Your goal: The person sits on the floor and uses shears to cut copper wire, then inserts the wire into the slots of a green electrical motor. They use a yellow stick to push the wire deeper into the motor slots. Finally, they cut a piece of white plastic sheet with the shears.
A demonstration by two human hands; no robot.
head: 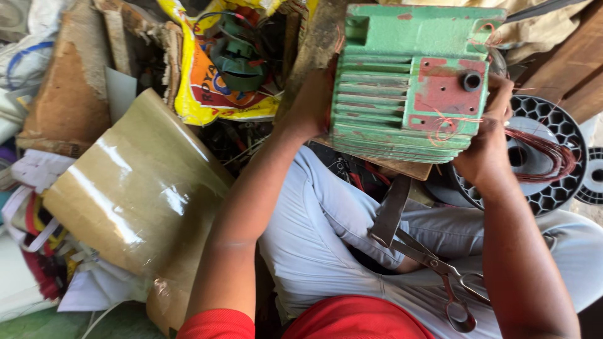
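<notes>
A: What do the hands have?

B: A green ribbed motor housing (408, 81), its paint chipped to red in patches. The left hand (311, 103) presses flat against its ribbed side, fingers wrapped round the far edge. The right hand (487, 141) clamps the opposite side, beside the red plate with the dark round hole. So each grip is closed on the housing, which sits between them, tilted, resting on a wooden board (402, 166) over the person's lap.

A: What lies near?

B: Just beyond the right grip, a black spool (553, 157) wound with reddish copper wire; loose strands trail over the housing's face. Below the grips, on the pale trousers, lie metal scissors (440, 276), blades pointing up toward the board. Well off from the left grip stands a roll of tan sheet (138, 188), and past it a yellow printed sack (201, 88) holding green parts.
</notes>
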